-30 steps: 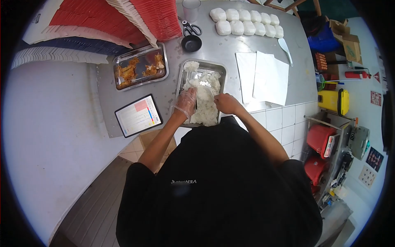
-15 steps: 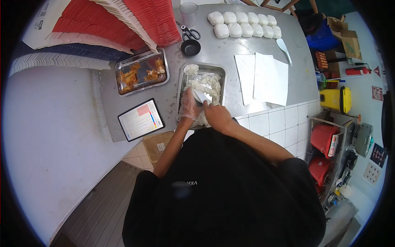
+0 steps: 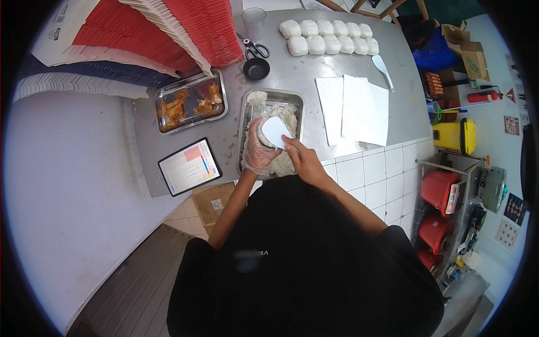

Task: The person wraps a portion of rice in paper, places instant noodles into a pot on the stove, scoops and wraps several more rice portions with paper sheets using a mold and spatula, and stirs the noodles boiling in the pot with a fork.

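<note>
My right hand (image 3: 305, 163) pinches the handle of a white paddle (image 3: 275, 132) above a metal tray (image 3: 281, 94) of rice (image 3: 285, 164). The paddle slants, its broad blade pointing away and leftward, over my gloved left hand (image 3: 259, 153), which curls around something dark, mostly hidden. Leftward, a second tray (image 3: 225, 96) holds browned pieces (image 3: 175, 108). The rice tray sits by the table's (image 3: 407, 84) near edge; bare metal lies beyond it.

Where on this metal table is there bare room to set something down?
Bare patches: between the white bundles and the paper sheets; and right of the sheets, toward the table edge. Crowded: the rice tray, with left hand and right hand over it, and the food tray beside the red stacks.
</note>
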